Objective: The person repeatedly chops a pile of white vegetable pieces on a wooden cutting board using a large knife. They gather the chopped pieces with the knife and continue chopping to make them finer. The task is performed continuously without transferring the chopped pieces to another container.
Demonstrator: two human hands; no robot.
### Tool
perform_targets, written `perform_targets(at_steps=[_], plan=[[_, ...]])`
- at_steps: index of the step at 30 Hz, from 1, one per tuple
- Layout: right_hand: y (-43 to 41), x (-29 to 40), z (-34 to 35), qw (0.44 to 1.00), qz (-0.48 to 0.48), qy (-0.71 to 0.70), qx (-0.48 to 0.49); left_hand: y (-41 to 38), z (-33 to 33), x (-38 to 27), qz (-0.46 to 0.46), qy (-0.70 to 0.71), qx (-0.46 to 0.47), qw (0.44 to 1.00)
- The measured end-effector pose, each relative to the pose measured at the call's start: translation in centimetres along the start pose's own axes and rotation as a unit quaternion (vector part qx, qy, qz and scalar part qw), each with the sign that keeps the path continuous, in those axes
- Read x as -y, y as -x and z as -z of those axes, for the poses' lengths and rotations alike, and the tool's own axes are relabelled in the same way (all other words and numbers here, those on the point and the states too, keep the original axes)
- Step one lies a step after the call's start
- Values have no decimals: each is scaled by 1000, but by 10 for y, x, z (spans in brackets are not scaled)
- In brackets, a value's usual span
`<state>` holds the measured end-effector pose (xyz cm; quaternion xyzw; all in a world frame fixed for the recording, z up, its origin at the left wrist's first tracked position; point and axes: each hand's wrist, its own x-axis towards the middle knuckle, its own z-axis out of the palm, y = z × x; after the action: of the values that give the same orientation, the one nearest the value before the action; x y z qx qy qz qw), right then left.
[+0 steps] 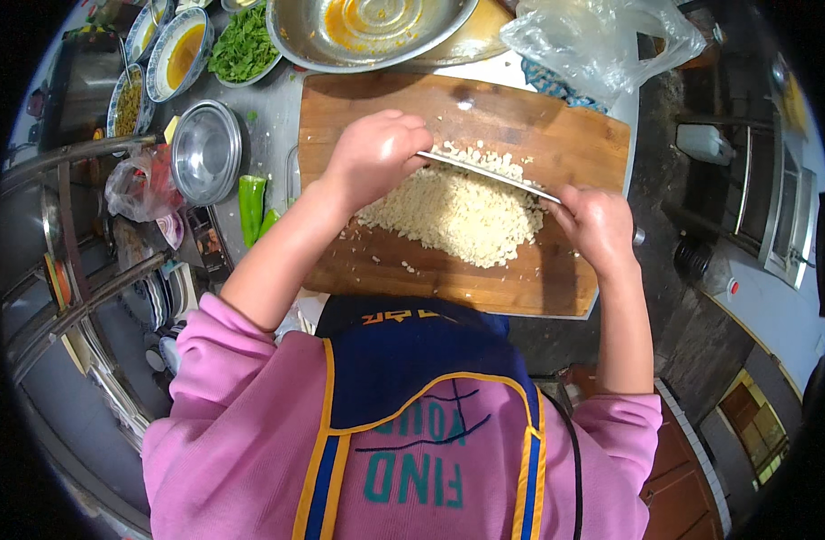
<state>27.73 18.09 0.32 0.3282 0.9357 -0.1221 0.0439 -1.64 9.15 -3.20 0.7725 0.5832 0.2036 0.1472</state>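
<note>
A knife (pixel 490 174), probably a cleaver, is seen along its spine, slanting over the wooden cutting board (pixel 358 101). Its handle end is in my right hand (pixel 598 223), with the handle's round metal butt (pixel 639 235) showing past the palm. My left hand (pixel 378 152) grips the other end of the blade, fingers curled over it. Beneath and around the blade spreads a pile of finely chopped pale food (pixel 466 216), perhaps garlic. Loose bits lie scattered about the board. The cutting edge is hidden from view.
Beyond the board stands a large metal basin (pixel 372 64) with orange residue. A clear plastic bag (pixel 601 40) lies at far right. On the left are stacked metal bowls (pixel 206 152), green pepper pieces (pixel 251 209), chopped greens (pixel 243 44) and a bowl of yellow liquid (pixel 181 57).
</note>
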Motion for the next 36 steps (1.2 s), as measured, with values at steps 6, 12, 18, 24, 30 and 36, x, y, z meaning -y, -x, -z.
perform_targets(at_steps=[6,12,18,24,30,36], plan=[[11,16,4,999,4,-10,48,24,5,-15,62,-17,80,995],[26,33,5,999,5,-19,29,41,18,-24,65,-7,92,994],[34,43,6,999,1,-22,36,55,15,-29,70,-5,62,996],[38,44,-8,999,16,-26,25,64,5,-27,54,11,58,997],[44,45,-16,999,35,-28,14,72,2,-31,37,14,52,998],[50,54,-13,998,11,-19,51,83,-1,-33,41,32,25,998]])
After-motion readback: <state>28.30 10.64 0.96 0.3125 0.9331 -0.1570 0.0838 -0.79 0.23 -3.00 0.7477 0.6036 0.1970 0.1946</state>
